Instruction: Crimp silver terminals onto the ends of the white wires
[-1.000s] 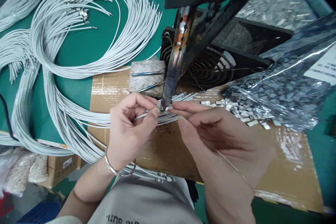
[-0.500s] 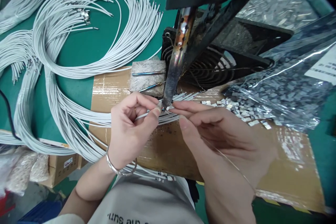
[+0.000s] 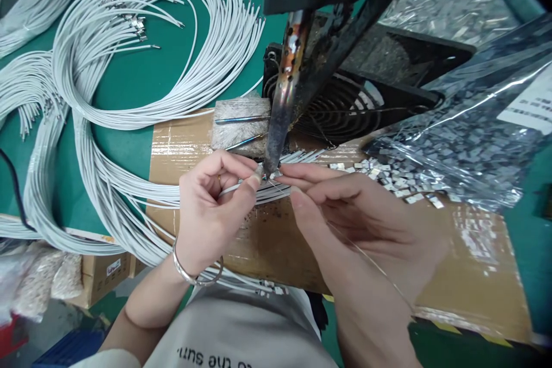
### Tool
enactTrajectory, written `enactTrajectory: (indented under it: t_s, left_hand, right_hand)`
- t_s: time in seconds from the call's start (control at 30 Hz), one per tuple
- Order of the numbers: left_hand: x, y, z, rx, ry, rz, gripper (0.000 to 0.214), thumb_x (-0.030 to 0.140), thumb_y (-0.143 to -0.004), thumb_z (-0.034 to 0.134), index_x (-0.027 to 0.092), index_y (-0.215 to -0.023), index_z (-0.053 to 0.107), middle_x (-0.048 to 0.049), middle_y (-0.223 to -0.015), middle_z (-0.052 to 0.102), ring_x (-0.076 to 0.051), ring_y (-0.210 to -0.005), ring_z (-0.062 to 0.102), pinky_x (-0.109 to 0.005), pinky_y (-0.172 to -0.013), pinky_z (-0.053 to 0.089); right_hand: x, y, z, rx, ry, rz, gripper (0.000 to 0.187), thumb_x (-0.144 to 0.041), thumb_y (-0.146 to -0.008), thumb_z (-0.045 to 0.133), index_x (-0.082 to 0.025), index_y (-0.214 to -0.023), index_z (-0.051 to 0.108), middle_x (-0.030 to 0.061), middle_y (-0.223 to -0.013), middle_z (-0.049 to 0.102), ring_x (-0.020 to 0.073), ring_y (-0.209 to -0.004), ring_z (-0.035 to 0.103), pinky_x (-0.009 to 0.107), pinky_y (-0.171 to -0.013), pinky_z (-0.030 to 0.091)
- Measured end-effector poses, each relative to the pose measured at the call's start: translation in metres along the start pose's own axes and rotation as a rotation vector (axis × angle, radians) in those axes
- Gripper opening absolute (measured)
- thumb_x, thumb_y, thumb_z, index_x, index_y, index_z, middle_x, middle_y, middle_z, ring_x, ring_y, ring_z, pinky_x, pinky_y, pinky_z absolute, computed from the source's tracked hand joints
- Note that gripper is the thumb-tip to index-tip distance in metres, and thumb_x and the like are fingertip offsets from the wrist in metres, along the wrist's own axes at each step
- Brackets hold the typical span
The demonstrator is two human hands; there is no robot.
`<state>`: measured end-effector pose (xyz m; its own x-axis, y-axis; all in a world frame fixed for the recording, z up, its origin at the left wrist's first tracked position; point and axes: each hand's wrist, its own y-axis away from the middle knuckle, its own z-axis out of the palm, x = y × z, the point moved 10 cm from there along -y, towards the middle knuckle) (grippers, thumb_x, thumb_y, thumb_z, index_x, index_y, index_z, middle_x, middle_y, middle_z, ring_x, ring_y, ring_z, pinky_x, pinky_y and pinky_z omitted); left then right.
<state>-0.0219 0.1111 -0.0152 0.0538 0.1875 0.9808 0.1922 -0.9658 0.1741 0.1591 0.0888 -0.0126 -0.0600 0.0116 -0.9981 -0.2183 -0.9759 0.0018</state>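
On your green table (image 3: 146, 69) lies a brown cardboard sheet (image 3: 470, 299), a soldering iron (image 3: 282, 92) angled down over it. Your left hand (image 3: 218, 207) pinches a white cable (image 3: 230, 189) beside the iron's tip (image 3: 269, 165); your right hand (image 3: 366, 224) pinches a thin wire (image 3: 379, 268).

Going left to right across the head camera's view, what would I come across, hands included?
Cardboard box → left hand → dark metal tip → right hand → white printed label. I left out the overlapping things whose place is unclear.
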Motion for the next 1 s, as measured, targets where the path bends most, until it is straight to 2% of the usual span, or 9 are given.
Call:
enactTrajectory:
  t_s: [0.3,0.53,1.0]
  left_hand:
    - [0.0006,-0.0007,-0.0002,-0.009,-0.01,0.013,0.014,0.009,-0.08,0.079,0.017,-0.071,0.072,-0.003,-0.085,0.076,-0.005,-0.052,0.045,-0.022,-0.045,0.028]
    - [0.0001,-0.0015,0.0023,-0.023,0.025,0.016,0.016,0.004,-0.077,0.079,0.017,-0.071,0.072,-0.0008,-0.083,0.076,-0.004,-0.052,0.043,-0.02,-0.044,0.029]
    - [0.0017,0.0001,0.0023,-0.021,0.024,0.011,0.017,0.002,-0.075,0.08,0.016,-0.07,0.072,-0.0006,-0.084,0.075,-0.003,-0.051,0.041,-0.02,-0.043,0.026]
  right_hand:
    - [-0.0008,0.0006,-0.0007,0.025,0.028,-0.017,0.021,-0.005,-0.089,0.074,-0.023,-0.08,0.07,0.0014,-0.105,0.083,0.0166,-0.098,0.081,0.027,-0.089,0.068]
    - [-0.0012,-0.0009,0.0006,0.009,0.016,-0.054,0.021,-0.003,-0.089,0.074,-0.023,-0.083,0.072,-0.0013,-0.106,0.083,0.0116,-0.1,0.08,0.018,-0.091,0.064]
    - [-0.0019,0.001,-0.001,0.005,0.059,-0.094,0.018,-0.006,-0.091,0.075,-0.023,-0.085,0.072,0.0005,-0.106,0.083,0.0152,-0.101,0.08,0.024,-0.09,0.066]
